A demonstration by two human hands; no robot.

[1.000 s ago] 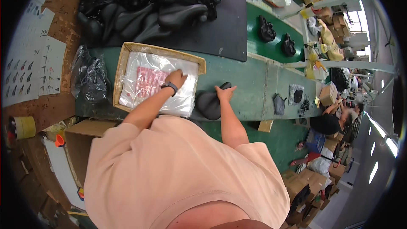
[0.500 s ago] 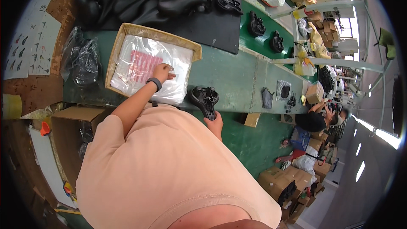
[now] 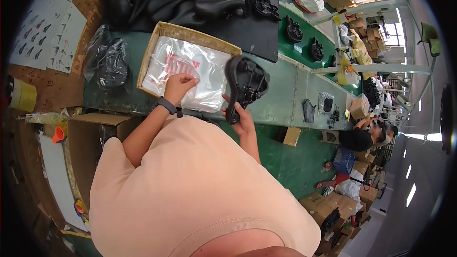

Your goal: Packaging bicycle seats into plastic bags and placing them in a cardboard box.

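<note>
The person's right hand [image 3: 244,121] grips a black bicycle saddle [image 3: 246,82] by its narrow nose, thumb and fingers closed around it (underside showing, wide end away from the body), near the right side of an open cardboard box [image 3: 202,38]. The left hand [image 3: 179,88] pinches a clear plastic bag [image 3: 189,70] between thumb and fingertips, above the stack inside on the green workbench [image 3: 281,88].

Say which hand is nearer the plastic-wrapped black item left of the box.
Left. The left hand is over the open box, right of the wrapped item; the right hand, farther right, grips a black saddle.
</note>
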